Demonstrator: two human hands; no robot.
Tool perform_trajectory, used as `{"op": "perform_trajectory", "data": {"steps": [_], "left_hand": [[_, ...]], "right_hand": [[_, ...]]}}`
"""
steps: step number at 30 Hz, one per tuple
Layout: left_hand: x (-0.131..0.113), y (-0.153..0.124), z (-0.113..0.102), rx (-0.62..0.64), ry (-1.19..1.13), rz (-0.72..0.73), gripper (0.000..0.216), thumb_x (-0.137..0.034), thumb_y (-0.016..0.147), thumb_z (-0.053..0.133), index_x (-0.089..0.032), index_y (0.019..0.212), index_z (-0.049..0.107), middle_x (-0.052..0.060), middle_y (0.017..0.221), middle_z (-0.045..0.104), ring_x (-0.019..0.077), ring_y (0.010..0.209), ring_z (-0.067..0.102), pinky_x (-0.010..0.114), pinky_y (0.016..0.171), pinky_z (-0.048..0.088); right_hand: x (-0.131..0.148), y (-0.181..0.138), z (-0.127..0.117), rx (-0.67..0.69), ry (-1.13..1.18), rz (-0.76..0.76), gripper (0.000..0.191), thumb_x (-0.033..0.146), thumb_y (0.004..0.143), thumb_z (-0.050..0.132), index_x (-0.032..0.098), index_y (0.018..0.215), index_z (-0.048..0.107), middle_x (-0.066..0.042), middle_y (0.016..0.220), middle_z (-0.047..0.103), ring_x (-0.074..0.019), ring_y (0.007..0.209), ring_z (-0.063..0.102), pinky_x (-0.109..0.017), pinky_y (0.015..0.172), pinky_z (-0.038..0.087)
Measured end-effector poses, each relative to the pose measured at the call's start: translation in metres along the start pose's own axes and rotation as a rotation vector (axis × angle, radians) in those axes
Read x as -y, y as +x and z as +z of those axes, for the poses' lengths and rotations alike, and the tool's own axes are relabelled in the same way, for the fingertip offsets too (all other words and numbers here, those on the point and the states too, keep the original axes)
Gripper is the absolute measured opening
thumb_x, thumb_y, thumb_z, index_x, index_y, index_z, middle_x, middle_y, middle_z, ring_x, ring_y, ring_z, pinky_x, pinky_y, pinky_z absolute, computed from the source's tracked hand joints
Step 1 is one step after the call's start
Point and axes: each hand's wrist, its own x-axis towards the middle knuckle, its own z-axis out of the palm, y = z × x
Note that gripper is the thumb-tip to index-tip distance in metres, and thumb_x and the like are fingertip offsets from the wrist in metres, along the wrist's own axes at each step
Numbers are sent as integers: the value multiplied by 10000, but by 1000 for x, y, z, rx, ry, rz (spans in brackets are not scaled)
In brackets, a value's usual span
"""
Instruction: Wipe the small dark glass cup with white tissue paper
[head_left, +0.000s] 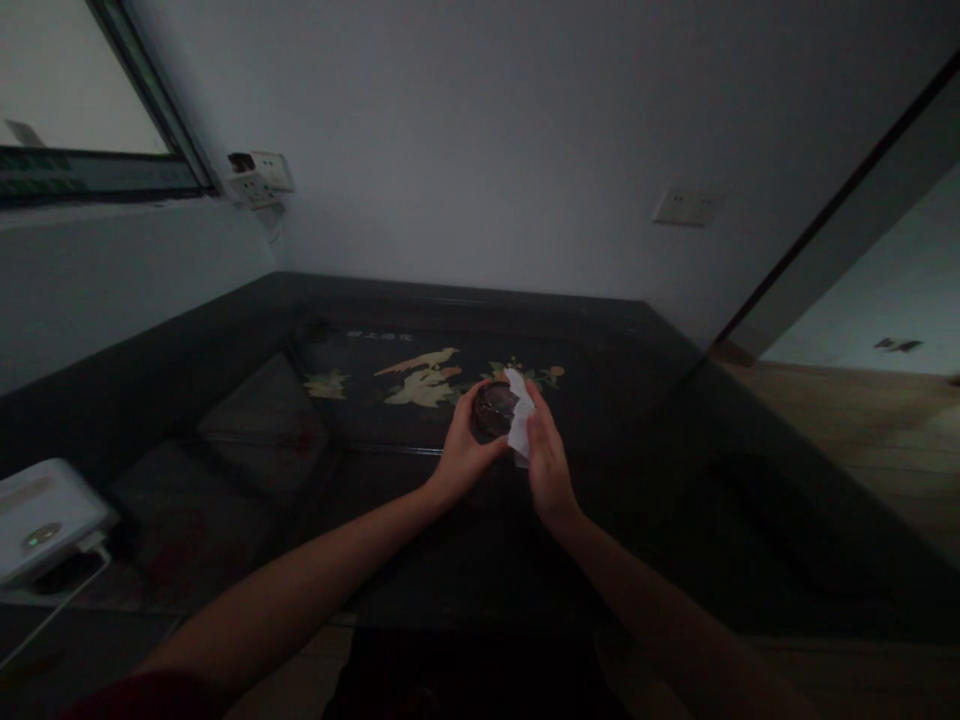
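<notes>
Between my two hands is a small round dark glass object (494, 408), perhaps a cup or ashtray; the dim light hides its exact kind. My left hand (466, 445) curls round its left side, thumb along the near edge. A crumpled white tissue (520, 425) lies against the right side of the glass. My right hand (549, 455) presses the tissue there, fingers closed along it. Beneath both hands is a dark, glossy table (450, 540) with a bird and flower picture (424, 378) on its surface.
A white box-shaped device (56, 515) with a cable sits at the table's left edge. On the right of the table lies a dark, indistinct object (780, 510). Wall sockets (686, 207) are above the far edge, and a window (82, 90) is at upper left.
</notes>
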Motion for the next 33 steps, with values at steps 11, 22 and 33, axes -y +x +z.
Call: {"op": "perform_trajectory", "data": {"steps": [11, 22, 33], "left_hand": [[-10, -11, 6, 162, 124, 84, 782, -348, 628, 802, -220, 1299, 422, 119, 1315, 465, 292, 1242, 440, 438, 1072, 325], [-1, 1, 2, -20, 42, 16, 708, -242, 662, 736, -220, 1295, 421, 115, 1308, 491, 286, 1242, 452, 459, 1057, 353], [-13, -4, 2, 111, -82, -52, 819, -254, 605, 799, -224, 1322, 404, 125, 1383, 448, 301, 1279, 424, 465, 1074, 336]], "right_hand": [[3, 21, -6, -225, 359, 328, 433, 557, 776, 563, 166, 914, 686, -55, 876, 734, -243, 897, 680, -385, 813, 534], [-5, 0, 2, 3, 67, 42, 546, 495, 877, 481, 276, 1371, 405, -28, 1465, 393, -210, 1353, 352, -442, 1145, 230], [4, 10, -5, -82, 120, 61, 464, 472, 867, 495, 245, 1270, 539, -53, 1352, 535, -230, 1270, 466, -458, 1086, 335]]}}
